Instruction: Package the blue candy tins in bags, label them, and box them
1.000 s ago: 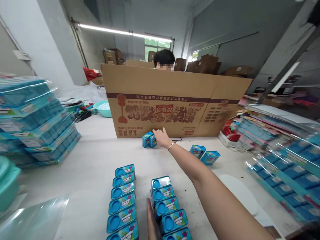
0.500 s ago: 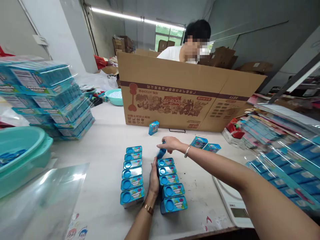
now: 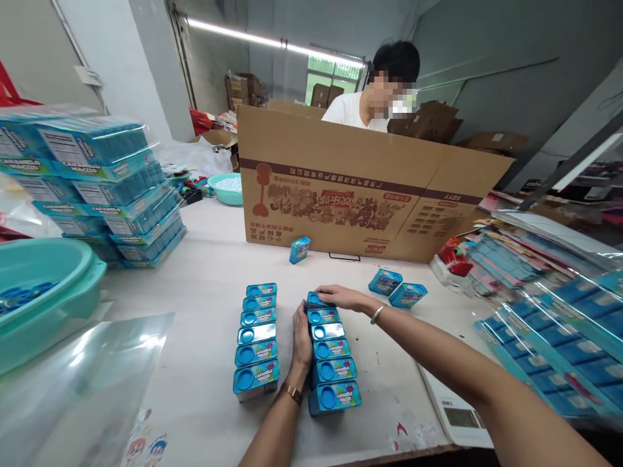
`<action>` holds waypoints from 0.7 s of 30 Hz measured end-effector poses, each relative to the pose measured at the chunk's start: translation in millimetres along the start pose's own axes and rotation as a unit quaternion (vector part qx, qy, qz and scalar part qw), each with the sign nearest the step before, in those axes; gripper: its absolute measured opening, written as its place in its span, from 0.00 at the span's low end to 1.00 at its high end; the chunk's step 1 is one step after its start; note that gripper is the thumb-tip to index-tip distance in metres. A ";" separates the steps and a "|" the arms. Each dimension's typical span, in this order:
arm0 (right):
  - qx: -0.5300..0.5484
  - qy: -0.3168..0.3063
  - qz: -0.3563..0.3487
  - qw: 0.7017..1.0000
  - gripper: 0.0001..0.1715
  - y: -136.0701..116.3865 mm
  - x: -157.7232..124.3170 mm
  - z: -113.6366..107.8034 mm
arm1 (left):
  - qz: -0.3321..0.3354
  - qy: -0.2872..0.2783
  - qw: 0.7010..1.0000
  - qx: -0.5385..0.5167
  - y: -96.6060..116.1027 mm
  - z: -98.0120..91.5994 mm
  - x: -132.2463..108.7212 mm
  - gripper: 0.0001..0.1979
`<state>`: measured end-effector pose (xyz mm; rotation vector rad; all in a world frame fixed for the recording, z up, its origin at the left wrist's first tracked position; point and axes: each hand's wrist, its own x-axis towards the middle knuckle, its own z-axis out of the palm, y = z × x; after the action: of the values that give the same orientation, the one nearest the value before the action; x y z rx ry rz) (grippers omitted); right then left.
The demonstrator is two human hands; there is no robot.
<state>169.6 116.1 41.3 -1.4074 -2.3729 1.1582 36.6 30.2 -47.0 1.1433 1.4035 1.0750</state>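
Note:
Two rows of small blue tins stand on the white table: a left row (image 3: pixel 256 340) and a right row (image 3: pixel 330 353). My left hand (image 3: pixel 301 340) lies flat between the rows, fingers straight, pressed against the right row's side. My right hand (image 3: pixel 341 297) rests its fingers on the far tin (image 3: pixel 314 301) at the right row's end, pinching it down. A single tin (image 3: pixel 299 250) stands by the cardboard box. A pair of tins (image 3: pixel 398 289) lies to the right of my right hand.
A large cardboard box (image 3: pixel 360 188) stands across the table, a person behind it. Wrapped stacks of blue packs (image 3: pixel 97 188) sit left, a teal basin (image 3: pixel 43 292) near left, clear film (image 3: pixel 82 383) in front. Packs (image 3: pixel 549 305) and a scale (image 3: pixel 455 412) lie right.
My right hand took one tin from beside the box, carried it back and set it at the far end of the right row. My left hand slid up between the rows.

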 end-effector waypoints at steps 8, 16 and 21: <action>-0.125 0.084 0.008 0.989 0.24 2.5 44.8 -26.1 | 0.039 0.081 0.984 -0.152 -12.0 5.7 0.2 0.36; -0.367 0.154 0.000 0.917 0.37 -40.1 155.3 -45.9 | 0.001 0.045 0.970 -0.239 -29.7 7.4 9.7 0.45; -0.433 0.047 0.001 0.900 0.20 -24.7 150.6 -62.9 | 0.018 0.032 0.975 -0.221 -27.7 7.6 9.0 0.44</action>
<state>100.3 264.0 64.8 -1.5908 -2.9358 -0.0557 40.7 35.0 -76.5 0.8177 1.1165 1.3759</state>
